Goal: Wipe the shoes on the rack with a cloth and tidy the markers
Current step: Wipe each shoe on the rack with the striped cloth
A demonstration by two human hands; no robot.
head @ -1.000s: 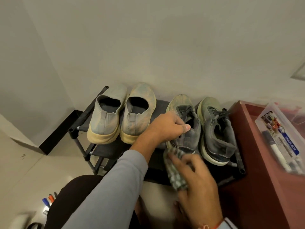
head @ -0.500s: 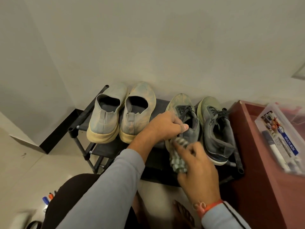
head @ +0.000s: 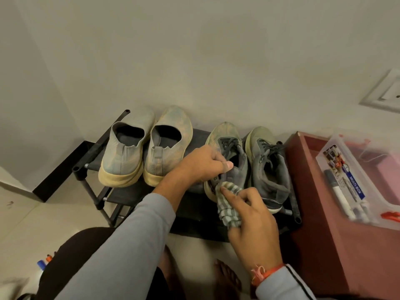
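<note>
On the black shoe rack (head: 194,135) stand a pale slip-on pair (head: 147,148) at the left and two grey laced sneakers at the right. My left hand (head: 203,163) grips the collar of the left grey sneaker (head: 227,137). My right hand (head: 253,224) holds a striped cloth (head: 229,204) and presses it against that sneaker's heel. The other grey sneaker (head: 270,167) stands untouched beside it. Marker tips (head: 44,262) lie on the floor at the lower left. More markers (head: 339,195) lie in a clear plastic box (head: 324,156) at the right.
A reddish-brown table (head: 320,213) stands right of the rack and bears the plastic box. A plain wall rises directly behind the rack, with a switch plate (head: 385,92) at the right. My knee (head: 71,256) and bare feet are below, on the tiled floor.
My right hand has moved the cloth up from below the rack's front edge onto the heel of the left grey sneaker. My left hand has kept its grip on the collar.
</note>
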